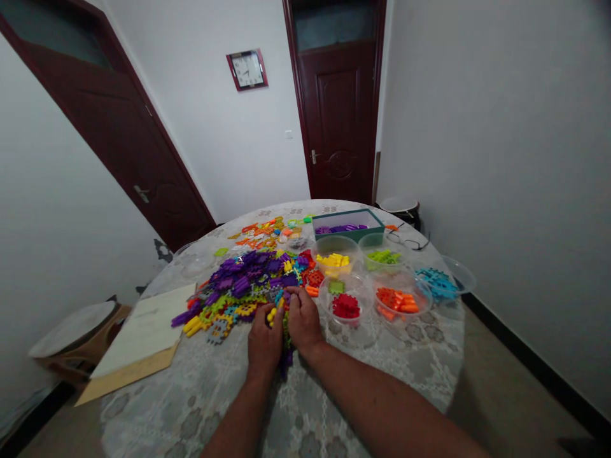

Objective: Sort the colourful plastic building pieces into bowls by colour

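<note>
A large heap of plastic building pieces (248, 277), mostly purple with green, yellow, grey and red ones, lies on the table in front of me. At its near edge my left hand (265, 340) has its fingers curled against a yellow plastic piece (272, 315). Close beside it, my right hand (304, 321) is closed with bent fingertips at small purple and blue pieces; what it pinches is partly hidden. Under and between the hands, more purple pieces (286, 359) reach toward me.
Right of the heap stand clear bowls with yellow (333, 261), lime green (383, 256), red (345, 306), orange (397, 300) and blue pieces (435, 283). Behind them are a green-edged box (375, 230) and glasses (420, 243). Orange pieces (260, 234) lie farther back; paper sheets (143, 331) lie left.
</note>
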A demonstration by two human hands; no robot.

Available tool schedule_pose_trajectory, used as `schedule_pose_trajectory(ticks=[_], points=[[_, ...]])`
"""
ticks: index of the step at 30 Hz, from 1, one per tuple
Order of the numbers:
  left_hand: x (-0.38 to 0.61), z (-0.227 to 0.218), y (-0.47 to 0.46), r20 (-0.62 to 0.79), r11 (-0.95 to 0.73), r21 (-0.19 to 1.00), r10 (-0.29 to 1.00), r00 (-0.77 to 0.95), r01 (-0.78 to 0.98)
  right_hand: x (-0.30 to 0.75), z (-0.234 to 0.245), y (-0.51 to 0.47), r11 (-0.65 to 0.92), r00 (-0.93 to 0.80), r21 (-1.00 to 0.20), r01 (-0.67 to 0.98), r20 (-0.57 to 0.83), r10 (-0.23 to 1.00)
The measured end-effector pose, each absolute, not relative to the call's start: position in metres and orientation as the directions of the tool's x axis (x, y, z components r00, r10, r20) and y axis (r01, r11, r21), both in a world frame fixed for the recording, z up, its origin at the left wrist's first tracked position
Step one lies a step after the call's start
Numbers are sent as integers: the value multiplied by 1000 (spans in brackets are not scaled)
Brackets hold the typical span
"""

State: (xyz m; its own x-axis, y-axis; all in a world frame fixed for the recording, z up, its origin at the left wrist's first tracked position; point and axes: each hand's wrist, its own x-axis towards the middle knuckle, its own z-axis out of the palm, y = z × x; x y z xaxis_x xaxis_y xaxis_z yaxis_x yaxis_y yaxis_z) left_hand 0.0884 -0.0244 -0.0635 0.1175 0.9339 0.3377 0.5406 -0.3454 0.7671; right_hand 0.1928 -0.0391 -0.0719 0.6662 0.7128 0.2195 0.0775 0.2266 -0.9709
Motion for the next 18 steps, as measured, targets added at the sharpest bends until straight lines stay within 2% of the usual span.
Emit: schedule_pose_trajectory(ticks=[8,13,18], points=[[90,-65,-23,308,-292,752,948,75,591,196,-73,-31,254,715,-955,-155,69,695],[88,-61,-20,253,-199,766,967,-1,612,184,-75,-31,243,710,-958,-152,65,701],[89,-63,-19,286,-226,768,958,-6,599,181,-79,-27,233,708,-951,-201,23,706]])
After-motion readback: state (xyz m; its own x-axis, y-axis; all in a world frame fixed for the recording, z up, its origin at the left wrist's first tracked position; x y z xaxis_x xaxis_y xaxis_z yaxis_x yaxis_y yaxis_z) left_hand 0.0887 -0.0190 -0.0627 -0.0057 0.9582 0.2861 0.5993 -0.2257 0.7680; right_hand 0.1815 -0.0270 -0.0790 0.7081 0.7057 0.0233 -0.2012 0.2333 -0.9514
